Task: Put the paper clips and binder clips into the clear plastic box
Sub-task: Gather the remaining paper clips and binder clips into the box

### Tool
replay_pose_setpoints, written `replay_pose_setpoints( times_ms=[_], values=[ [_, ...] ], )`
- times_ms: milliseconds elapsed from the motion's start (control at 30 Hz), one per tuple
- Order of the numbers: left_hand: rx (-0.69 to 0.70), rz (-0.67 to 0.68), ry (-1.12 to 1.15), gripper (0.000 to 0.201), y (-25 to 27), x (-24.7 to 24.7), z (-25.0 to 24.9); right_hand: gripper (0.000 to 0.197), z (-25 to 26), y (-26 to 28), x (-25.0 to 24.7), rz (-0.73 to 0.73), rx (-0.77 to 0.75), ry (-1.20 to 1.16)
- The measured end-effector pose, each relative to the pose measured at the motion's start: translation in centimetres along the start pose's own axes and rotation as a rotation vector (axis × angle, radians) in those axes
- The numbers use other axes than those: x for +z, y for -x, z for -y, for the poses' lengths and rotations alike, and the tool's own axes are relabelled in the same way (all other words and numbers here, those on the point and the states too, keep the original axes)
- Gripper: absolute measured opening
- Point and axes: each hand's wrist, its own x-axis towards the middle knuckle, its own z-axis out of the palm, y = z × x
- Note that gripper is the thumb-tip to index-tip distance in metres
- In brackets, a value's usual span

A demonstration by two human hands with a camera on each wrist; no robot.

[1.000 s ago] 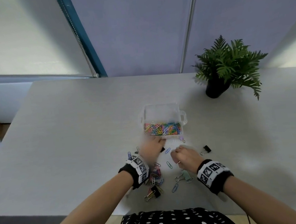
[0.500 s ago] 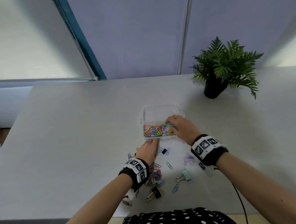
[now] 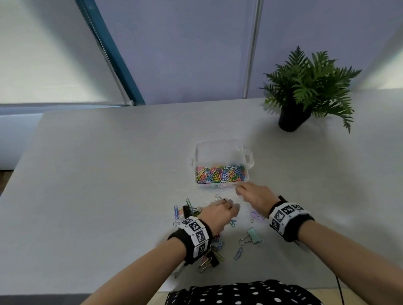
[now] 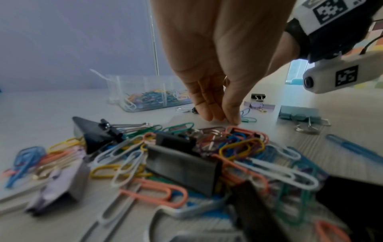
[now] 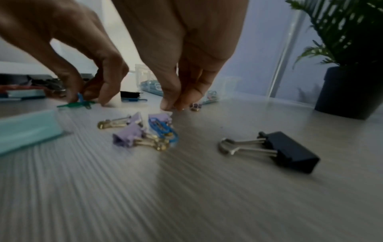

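The clear plastic box point(image 3: 219, 148) stands mid-table with a layer of coloured paper clips point(image 3: 219, 174) in it. My left hand point(image 3: 222, 210) reaches down in front of the box; its thumb and fingertips point(image 5: 89, 96) pinch a blue-green paper clip point(image 5: 79, 102) lying on the table. My right hand point(image 3: 251, 193) hangs beside it, just in front of the box, fingertips point(image 5: 172, 103) bunched close above the table near the lilac binder clips point(image 5: 132, 135). Whether it holds anything is hidden. A pile of loose paper clips and black binder clips point(image 4: 186, 155) lies under my left wrist.
A mint binder clip point(image 3: 252, 236) and a blue paper clip point(image 3: 238, 253) lie near the front edge. One black binder clip point(image 5: 290, 152) sits below my right wrist. A potted fern point(image 3: 307, 90) stands at the back right. Bare table point(image 3: 100, 186) spreads to the left.
My right hand has come back from over the box down to the table in front of it. My left hand has shifted slightly right, and its fingers are now closed on a paper clip.
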Motion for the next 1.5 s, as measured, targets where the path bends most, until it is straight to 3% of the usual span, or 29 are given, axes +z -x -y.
replay_pose_setpoints(
  times_ms=[167, 267, 400, 500, 567, 767, 833, 900, 1000, 1100, 1200, 1300, 1367, 1433, 1500],
  values=[
    [-0.011, -0.004, -0.041, 0.035, 0.2, 0.2, 0.2, 0.006, -0.6, -0.1, 0.2, -0.009, 0.053, -0.148],
    [-0.012, -0.03, -0.06, 0.038, 0.1, 0.3, 0.0, 0.017, -0.3, -0.3, 0.2, 0.026, 0.028, -0.232],
    [0.007, -0.035, -0.089, 0.037, 0.5, 0.8, -0.3, 0.008, 1.3, -0.8, 0.4, -0.074, -0.052, -0.343],
    [-0.041, -0.005, 0.043, 0.037, 1.2, 0.3, 0.1, 0.016, 1.9, -1.5, 1.0, -0.069, -0.062, -0.236],
    [-0.116, -0.028, 0.215, 0.023, 1.7, -0.6, 1.0, 0.018, 1.9, -1.6, 1.4, -0.06, -0.063, -0.193],
    [-0.317, -0.178, 0.531, 0.012, 1.1, -4.8, 4.7, 0.011, 2.1, -1.3, 0.8, 0.0, -0.013, -0.204],
    [-0.358, -0.226, 0.526, 0.011, -0.1, -6.1, 6.1, 0.005, 2.1, -1.2, -0.5, -0.058, 0.03, -0.404],
    [-0.398, -0.242, 0.489, 0.013, -1.5, -7.0, 7.2, 0.006, 1.8, -1.7, -2.4, -0.208, 0.094, -0.591],
    [-0.415, -0.185, 0.396, 0.021, -3.2, -7.8, 7.7, 0.003, 1.2, -3.2, -4.8, -0.393, 0.15, -0.647],
    [-0.386, -0.123, 0.309, 0.033, -3.4, -8.0, 6.7, 0.015, 0.9, -3.5, -5.7, -0.323, 0.17, -0.517],
    [-0.282, -0.183, 0.263, 0.036, -1.3, -7.5, 5.3, 0.021, 1.7, -0.9, -4.7, -0.255, 0.05, -0.362],
    [-0.068, -0.127, 0.276, 0.026, 2.5, -5.4, 3.9, 0.017, 3.2, 3.6, -0.9, -0.082, -0.244, -0.232],
    [0.098, -0.065, 0.186, 0.026, 5.0, -3.7, 3.0, 0.018, 3.1, 6.0, 2.3, -0.012, -0.359, -0.073],
    [0.28, -0.064, 0.101, 0.023, 7.0, -1.9, 1.9, 0.024, 2.7, 7.1, 4.6, -0.044, -0.342, 0.026],
    [0.377, -0.06, 0.018, 0.018, 8.1, 0.1, 1.1, 0.019, 2.4, 7.2, 5.3, -0.129, -0.294, 0.047]
  ],
)
